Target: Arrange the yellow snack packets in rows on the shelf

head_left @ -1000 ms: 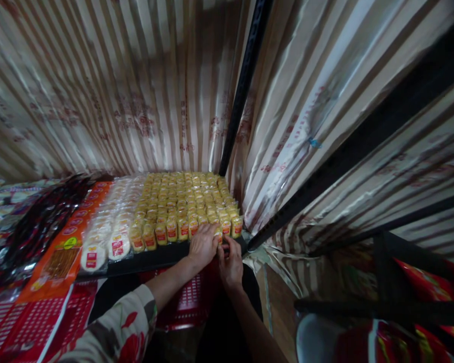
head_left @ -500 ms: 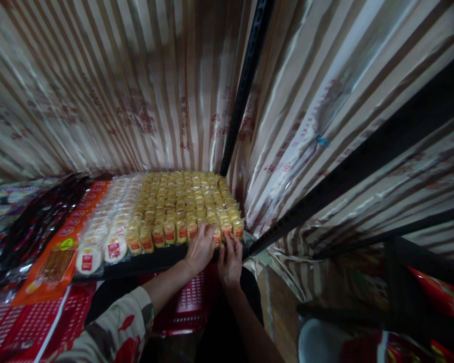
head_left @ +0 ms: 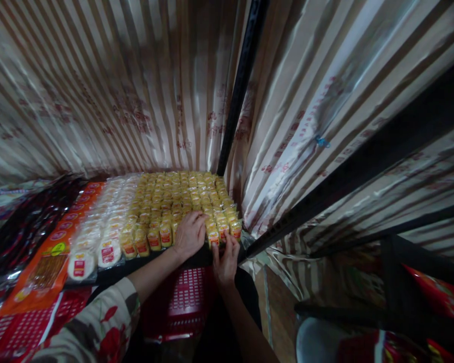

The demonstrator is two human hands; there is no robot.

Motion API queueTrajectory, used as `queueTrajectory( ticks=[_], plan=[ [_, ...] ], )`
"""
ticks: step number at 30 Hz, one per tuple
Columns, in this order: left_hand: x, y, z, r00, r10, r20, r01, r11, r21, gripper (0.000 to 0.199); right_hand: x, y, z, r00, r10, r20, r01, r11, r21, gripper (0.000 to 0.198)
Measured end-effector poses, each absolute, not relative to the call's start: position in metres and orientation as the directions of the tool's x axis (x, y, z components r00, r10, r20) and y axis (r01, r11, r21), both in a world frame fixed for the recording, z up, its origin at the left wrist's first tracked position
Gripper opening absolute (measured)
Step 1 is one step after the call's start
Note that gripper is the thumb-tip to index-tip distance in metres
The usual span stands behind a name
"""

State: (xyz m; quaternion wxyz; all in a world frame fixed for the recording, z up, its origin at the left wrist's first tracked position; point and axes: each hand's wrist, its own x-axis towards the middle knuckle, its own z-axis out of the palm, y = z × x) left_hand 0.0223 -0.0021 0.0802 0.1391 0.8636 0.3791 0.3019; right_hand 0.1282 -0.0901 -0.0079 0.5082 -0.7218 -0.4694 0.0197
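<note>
Small yellow snack packets (head_left: 174, 196) in clear wrappers with red labels stand in tight rows on the black shelf (head_left: 136, 263). My left hand (head_left: 190, 234) lies against the front of these rows, fingers stretched to the right over the packets and partly hidden. Just right of it, a front packet (head_left: 213, 237) sticks out a little beyond its neighbours. My right hand (head_left: 227, 257) touches the fronts of the rightmost packets from below, thumb and fingers apart. Neither hand lifts a packet.
Left of the yellow rows lie white round packets (head_left: 109, 252), an orange snack bag (head_left: 47, 272) and dark glossy packs (head_left: 26, 227). A red plastic basket (head_left: 187, 297) sits below the shelf. A black upright post (head_left: 238, 101) and striped sheeting (head_left: 155, 75) close off the back.
My left hand has slid left along the front row, uncovering the front packet between the hands. My right hand stays at the right-hand packets. The view has shifted slightly.
</note>
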Motion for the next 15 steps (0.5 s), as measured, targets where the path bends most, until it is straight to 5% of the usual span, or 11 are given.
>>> queueTrajectory(
  ticks=[7,15],
  plan=[
    [0.061,0.054,0.109,0.701,0.661,0.270,0.575,-0.747,0.335,0.030,0.127,-0.087,-0.018,0.555,0.662,0.504,0.719,-0.077,-0.691,0.047],
    [0.090,0.077,0.102,0.690,0.718,0.094,0.681,-0.688,0.252,0.025,0.126,-0.085,-0.017,0.545,0.649,0.532,0.754,-0.101,-0.649,0.046]
  ],
)
